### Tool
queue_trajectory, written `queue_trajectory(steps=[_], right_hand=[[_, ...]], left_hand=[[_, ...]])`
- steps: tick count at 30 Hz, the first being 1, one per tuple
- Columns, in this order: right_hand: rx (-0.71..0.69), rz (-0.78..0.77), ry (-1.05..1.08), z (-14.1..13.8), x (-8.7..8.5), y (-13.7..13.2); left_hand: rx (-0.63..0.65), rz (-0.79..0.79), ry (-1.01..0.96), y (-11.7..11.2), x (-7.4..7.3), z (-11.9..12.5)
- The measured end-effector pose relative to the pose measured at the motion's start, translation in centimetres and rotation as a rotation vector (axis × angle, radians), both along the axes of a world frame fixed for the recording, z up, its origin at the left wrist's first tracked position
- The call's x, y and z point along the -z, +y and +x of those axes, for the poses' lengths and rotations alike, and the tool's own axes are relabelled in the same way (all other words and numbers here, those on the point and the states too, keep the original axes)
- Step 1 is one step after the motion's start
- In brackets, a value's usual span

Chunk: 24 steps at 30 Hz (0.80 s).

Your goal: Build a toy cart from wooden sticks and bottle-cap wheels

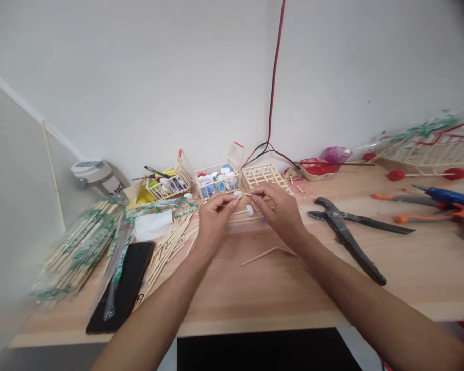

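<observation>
Your left hand (pixel 215 219) and right hand (pixel 277 214) pinch a thin wooden stick (pixel 244 195) between closed fingertips, just in front of a wooden lattice frame (pixel 261 178). It looks light, stiff and brittle; keep hold near its middle.

On the wooden workbench (pixel 232 288), a small stick-built crate of plastic bottle caps (pixel 216 170) stands far centre, with steel pliers (pixel 342 229) lying right and bundled wooden skewers (pixel 77 252) lying left.

A light wooden workbench (pixel 232 288) is carrying loose wooden sticks (pixel 166 257) on its left. Black pliers (pixel 342 232) are lying right, near a blue glue gun (pixel 448 197).
</observation>
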State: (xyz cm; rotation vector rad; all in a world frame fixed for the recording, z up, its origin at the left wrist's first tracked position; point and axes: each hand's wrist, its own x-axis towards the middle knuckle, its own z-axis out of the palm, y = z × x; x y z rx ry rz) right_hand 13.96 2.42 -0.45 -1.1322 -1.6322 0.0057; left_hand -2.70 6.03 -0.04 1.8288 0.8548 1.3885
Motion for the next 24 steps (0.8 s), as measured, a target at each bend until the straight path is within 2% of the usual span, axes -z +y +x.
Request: queue_trajectory(steps=[10,24], right_hand=[[0.008,0.009,-0.027,-0.01,-0.12,-0.19],[0.016,0.001,-0.064,0.07,-0.08,-0.08]], left_hand=[[-0.017,-0.030,0.004,0.00,0.10,0.00],[-0.026,0.021,0.010,-0.14,-0.40,-0.10]])
